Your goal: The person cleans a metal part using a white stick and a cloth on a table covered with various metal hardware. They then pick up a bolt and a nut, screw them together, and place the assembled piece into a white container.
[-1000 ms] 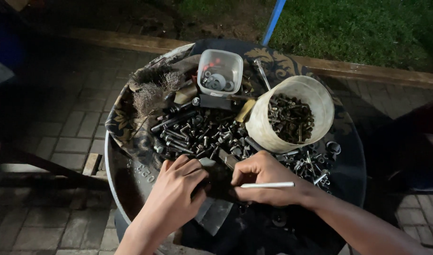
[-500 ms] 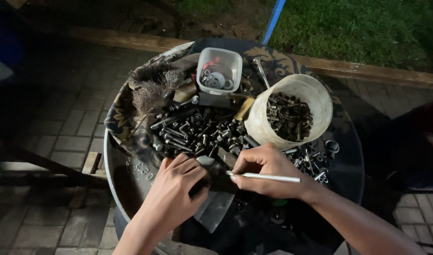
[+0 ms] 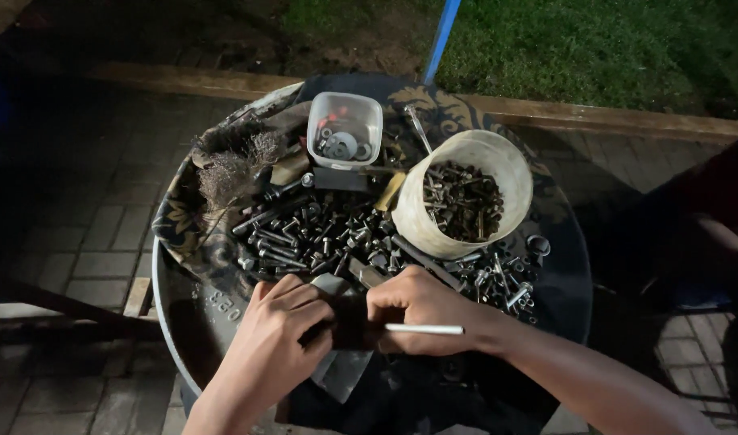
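I have both hands closed on a dark flat piece (image 3: 349, 318) at the near edge of the tray (image 3: 193, 318), just below the bolt heap (image 3: 321, 238). My left hand (image 3: 276, 342) pinches its left side, fingers curled over the top and thumb tucked under. My right hand (image 3: 421, 310) grips the right side in a fist, with a thin white stick (image 3: 424, 329) trapped under the fingers and pointing right. A grey metal sheet (image 3: 341, 374) juts out beneath the piece toward me; I cannot tell whether it is joined to it.

To work this well, I would judge the two grips should stay close together so the piece does not twist. I should hold it low over the tray, so anything that drops lands there. The bucket (image 3: 466, 197) of bolts sits just beyond my right knuckles, and the tub (image 3: 345, 129) of washers stands behind the heap, so my elbows should stay in. The stick could slip; a firmer curl of the small fingers would hold it.
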